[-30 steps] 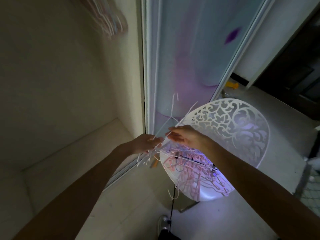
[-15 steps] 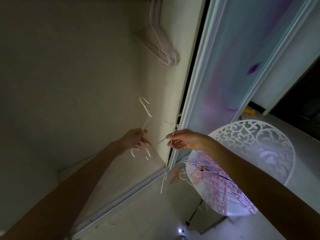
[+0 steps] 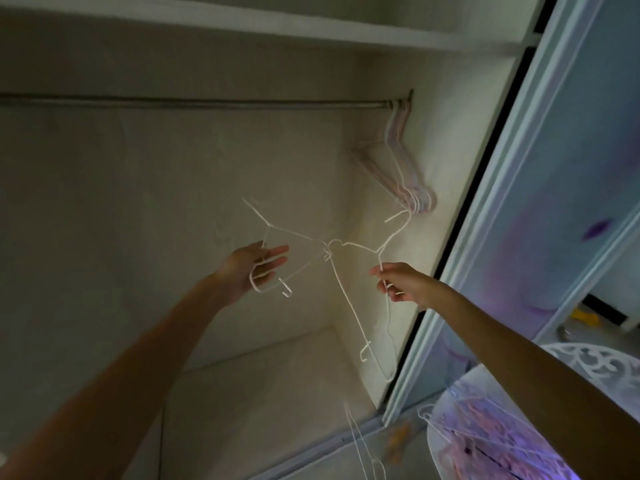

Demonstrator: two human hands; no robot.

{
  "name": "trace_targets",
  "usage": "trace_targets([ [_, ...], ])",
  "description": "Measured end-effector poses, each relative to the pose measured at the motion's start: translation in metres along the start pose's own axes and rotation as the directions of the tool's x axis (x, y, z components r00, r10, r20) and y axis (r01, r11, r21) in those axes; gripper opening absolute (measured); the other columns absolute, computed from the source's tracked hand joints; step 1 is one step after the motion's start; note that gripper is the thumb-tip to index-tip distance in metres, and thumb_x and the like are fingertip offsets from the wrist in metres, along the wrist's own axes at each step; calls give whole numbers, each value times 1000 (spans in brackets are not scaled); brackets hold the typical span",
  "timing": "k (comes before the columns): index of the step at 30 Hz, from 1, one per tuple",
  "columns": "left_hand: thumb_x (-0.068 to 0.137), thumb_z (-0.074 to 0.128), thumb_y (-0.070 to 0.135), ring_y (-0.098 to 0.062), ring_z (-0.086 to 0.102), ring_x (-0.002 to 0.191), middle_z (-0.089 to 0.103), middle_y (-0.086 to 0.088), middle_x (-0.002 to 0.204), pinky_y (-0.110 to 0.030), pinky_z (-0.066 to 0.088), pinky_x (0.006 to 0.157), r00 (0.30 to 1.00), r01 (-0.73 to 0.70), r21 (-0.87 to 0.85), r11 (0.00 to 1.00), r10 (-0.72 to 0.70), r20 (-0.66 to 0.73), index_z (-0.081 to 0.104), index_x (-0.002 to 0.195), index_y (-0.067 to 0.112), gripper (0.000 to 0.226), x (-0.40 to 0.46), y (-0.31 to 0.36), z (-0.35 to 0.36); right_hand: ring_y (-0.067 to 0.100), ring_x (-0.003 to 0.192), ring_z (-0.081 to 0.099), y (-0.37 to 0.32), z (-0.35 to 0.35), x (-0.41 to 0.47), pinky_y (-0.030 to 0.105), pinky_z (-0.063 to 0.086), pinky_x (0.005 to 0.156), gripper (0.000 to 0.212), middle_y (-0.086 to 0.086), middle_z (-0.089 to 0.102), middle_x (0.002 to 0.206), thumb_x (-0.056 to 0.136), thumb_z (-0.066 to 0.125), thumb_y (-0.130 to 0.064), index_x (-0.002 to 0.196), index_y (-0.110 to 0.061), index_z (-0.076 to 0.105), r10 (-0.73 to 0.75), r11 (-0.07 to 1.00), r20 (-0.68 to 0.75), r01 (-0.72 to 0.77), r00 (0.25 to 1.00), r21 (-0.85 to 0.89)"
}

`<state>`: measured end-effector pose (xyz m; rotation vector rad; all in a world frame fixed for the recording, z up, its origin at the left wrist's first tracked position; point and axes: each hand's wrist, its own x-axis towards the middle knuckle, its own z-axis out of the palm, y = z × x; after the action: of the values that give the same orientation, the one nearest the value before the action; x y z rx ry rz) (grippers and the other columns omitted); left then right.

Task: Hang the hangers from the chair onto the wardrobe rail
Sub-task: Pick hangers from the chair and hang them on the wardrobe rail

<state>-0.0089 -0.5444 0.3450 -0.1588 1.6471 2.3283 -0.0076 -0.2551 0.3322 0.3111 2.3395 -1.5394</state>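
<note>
- The left hand [image 3: 254, 268] carries a white hanger [image 3: 277, 268] on nearly straight fingers.
- The right hand [image 3: 403, 284] pinches a second hanger [image 3: 388, 327], tangled with the first.
- The rail [image 3: 207, 105] lies above both, crosswise; the hooks point sideways, so they probably need untangling first.

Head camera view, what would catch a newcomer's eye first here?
Two white wire hangers, snagged together mid-frame, stretch between the left hand and right hand below the rail. A bunch of hung hangers crowds the rail's right end, and the chair glows purple bottom right.
</note>
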Motion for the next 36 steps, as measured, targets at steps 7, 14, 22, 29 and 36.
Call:
trace_targets([
  [7, 87, 42, 7, -3, 70, 63, 74, 5, 78, -15, 45, 53, 996, 83, -46, 996, -85, -40, 48, 71, 15, 19, 57, 26, 11, 7, 54, 36, -40, -19, 61, 22, 23, 53, 31, -2, 37, 63, 99, 39, -19, 125, -7, 52, -139, 980, 4, 138, 990, -141],
  [14, 97, 39, 15, 0, 42, 23, 47, 4, 33, -10, 31, 27, 977, 104, -267, 958, -149, -154, 40, 69, 13, 29, 117, 45, 26, 8, 49, 33, -59, -54, 113, 15, 29, 37, 29, -3, 37, 58, 98, 44, -24, 114, -7, 61, -277, 940, -61, 257, 959, -225],
  [22, 101, 33, 11, -6, 52, 40, 57, -5, 67, -19, 46, 47, 946, 109, 282, 953, -13, -325, 50, 99, 16, 19, 133, 28, 4, 10, 54, 41, -36, -54, 135, 19, 36, 50, 24, -1, 45, 62, 98, 39, -17, 105, -19, 62, -338, 940, -276, 311, 900, -140],
  [29, 89, 31, -6, -7, 58, 60, 65, 5, 72, -10, 26, 40, 931, 100, 217, 971, -14, -364, 44, 71, 18, 33, 128, 25, -23, 12, 49, 42, -27, -11, 136, 25, 36, 53, 12, 4, 45, 65, 91, 47, -2, 92, -13, 51, -131, 909, -162, 184, 978, 375],
  [36, 88, 54, 19, -15, 55, 65, 65, -3, 81, -24, 32, 59, 920, 4, 348, 937, 132, -368, 60, 79, 13, 13, 125, 29, -15, 0, 33, 22, -30, 9, 139, 13, 16, 32, 18, -5, 29, 54, 97, 44, -16, 107, -19, 59, -205, 823, -132, 244, 970, 514],
])
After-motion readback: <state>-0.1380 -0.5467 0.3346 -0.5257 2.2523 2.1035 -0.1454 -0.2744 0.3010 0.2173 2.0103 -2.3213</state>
